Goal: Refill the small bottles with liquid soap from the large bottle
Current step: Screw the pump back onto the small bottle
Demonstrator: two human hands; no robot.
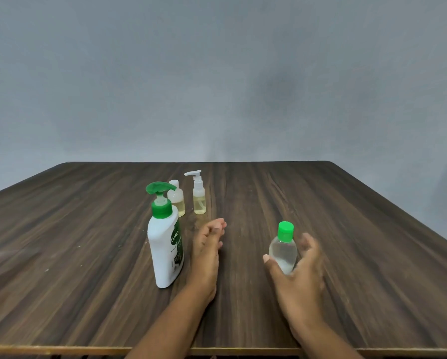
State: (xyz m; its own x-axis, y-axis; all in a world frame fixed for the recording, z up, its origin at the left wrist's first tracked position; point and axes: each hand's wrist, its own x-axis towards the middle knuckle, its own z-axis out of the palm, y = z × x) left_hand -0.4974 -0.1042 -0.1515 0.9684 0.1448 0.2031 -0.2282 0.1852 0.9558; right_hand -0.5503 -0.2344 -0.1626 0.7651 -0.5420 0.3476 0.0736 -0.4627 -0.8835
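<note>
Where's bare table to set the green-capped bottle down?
Bare table lies right of the right hand, which holds the green-capped bottle, and left of the large bottle. Crowded: the pump bottle, white-capped bottle and left hand beside it.

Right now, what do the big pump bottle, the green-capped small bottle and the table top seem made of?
The big pump bottle looks like opaque white plastic, smooth and slightly glossy. The green-capped small bottle, held in the right hand, seems clear plastic: liquid shows through. The table top is matte dark wood grain; laminate or veneer, unclear.
</note>
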